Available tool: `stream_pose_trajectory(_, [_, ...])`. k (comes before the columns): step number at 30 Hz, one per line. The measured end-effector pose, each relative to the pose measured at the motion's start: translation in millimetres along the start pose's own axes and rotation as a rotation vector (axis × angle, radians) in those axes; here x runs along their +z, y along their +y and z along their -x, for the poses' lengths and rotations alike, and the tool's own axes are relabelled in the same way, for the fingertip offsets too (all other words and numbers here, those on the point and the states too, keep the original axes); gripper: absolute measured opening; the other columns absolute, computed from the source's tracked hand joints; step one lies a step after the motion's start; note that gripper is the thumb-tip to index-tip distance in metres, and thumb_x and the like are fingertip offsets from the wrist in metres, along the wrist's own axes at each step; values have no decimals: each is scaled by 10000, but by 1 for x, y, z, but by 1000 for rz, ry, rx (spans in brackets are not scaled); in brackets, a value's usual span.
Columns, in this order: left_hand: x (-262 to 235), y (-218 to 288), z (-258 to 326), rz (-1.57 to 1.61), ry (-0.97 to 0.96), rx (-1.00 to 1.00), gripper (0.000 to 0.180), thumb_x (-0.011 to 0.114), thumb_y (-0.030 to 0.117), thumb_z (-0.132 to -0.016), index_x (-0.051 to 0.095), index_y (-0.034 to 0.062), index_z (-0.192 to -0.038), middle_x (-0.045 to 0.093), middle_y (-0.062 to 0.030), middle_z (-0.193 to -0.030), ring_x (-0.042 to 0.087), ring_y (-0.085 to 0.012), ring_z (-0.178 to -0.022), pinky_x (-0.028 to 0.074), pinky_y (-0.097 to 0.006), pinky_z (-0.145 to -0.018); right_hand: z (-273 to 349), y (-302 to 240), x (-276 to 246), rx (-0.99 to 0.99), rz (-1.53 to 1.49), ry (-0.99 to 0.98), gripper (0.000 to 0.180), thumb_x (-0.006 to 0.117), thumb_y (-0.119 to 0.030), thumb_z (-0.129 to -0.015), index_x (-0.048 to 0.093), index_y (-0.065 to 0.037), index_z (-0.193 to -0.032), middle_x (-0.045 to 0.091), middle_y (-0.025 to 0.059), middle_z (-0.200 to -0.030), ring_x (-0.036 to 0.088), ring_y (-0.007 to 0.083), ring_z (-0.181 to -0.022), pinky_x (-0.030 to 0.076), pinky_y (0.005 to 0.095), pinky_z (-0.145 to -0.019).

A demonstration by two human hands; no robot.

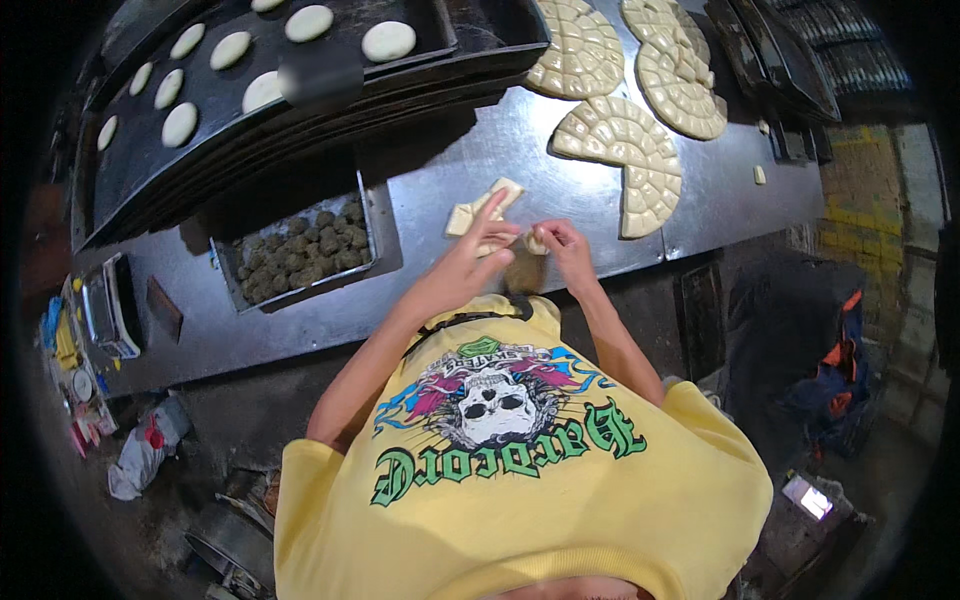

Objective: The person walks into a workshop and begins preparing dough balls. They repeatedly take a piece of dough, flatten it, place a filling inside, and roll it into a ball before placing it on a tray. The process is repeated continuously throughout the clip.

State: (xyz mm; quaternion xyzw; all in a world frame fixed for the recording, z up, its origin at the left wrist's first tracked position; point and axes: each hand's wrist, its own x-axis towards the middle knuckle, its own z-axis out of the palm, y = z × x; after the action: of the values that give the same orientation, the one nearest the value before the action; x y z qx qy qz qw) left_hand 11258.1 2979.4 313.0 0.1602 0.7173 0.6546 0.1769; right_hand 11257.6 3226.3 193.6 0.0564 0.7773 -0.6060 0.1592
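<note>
My right hand [568,254] pinches a small pale piece of dough [535,242] just above the near edge of the steel table. My left hand [462,268] is beside it, fingers stretched out and apart, holding nothing I can make out. Partly behind the left fingers, a few cut dough pieces [462,217] lie on the table. Farther right is a shiny partial round of dough [625,140], scored into blocks. To the left, a metal tray [372,222] holds many dark brown balls of filling [300,250].
Stacked black baking trays [330,105] stand at the far left, the top one bearing flat dough discs [230,50]. More scored dough rounds [575,50] lie at the back. Dark trays [780,60] are at the far right. A lit phone [807,496] rests low on the right.
</note>
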Motion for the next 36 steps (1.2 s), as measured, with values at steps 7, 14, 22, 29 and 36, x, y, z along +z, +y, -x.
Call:
stream_pose_trajectory(7, [-38, -57, 23, 157, 472, -323, 431, 504, 223, -1017, 422, 39, -1399, 642, -93, -1164, 612, -174, -1026, 455, -309, -940, -34, -1, 9, -42, 757, 125, 240, 622, -201, -913, 657, -156, -1147, 512, 118, -1203, 469, 300, -1140, 357, 443, -1012])
stream_pose_trajectory(14, [-63, -53, 13, 275, 827, -378, 355, 468, 228, -1038, 480, 21, -1327, 634, -120, -1148, 614, -175, -1030, 457, -297, -930, -69, 16, 48, -293, 1066, 485, 366, 534, -227, -946, 498, -127, -1297, 467, 103, -1287, 404, 294, -1223, 229, 490, -1083])
stream_pose_trajectory(22, [-57, -41, -12, 254, 724, -285, 322, 466, 212, -1034, 510, 18, -1288, 642, -110, -1133, 613, -178, -1029, 452, -297, -942, -75, 8, 41, -323, 1012, 427, 381, 518, -260, -953, 497, -101, -1299, 474, 99, -1301, 414, 287, -1235, 247, 491, -1080])
stream_pose_trajectory(29, [-38, -32, 22, 195, 542, -175, 256, 456, 159, -1029, 579, 9, -1195, 657, -84, -1058, 603, -138, -1000, 459, -286, -928, -74, 25, -1, 41, -305, 345, 355, 553, -321, -960, 551, -58, -1199, 558, 163, -1132, 496, 345, -1070, 396, 442, -918])
stream_pose_trajectory(36, [-51, -69, 111, 225, 601, -195, 271, 459, 198, -1032, 582, 4, -1177, 662, -79, -1047, 606, -140, -992, 456, -288, -924, 9, -10, 14, 47, 538, -234, 244, 679, -119, -883, 462, -51, -972, 538, 41, -837, 557, 136, -843, 496, 330, -751])
